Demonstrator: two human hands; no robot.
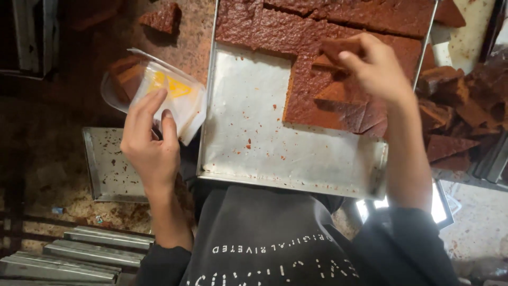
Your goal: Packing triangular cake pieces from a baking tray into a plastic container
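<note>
My left hand [151, 143] grips a clear tub [159, 92] tilted open beside the tray's [248, 132] left edge, ready to receive. My right hand [378, 66] pinches a cake slice [338, 48] above the cut cake [328, 79] filling the far right corner.

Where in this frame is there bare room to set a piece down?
The lined near half of the big tray is bare, bordered by the cut cake slab beyond and the tray's near rim. The small tray, under the left hand, holds only crumbs. Crowded: the cake pile beside the right hand.
</note>
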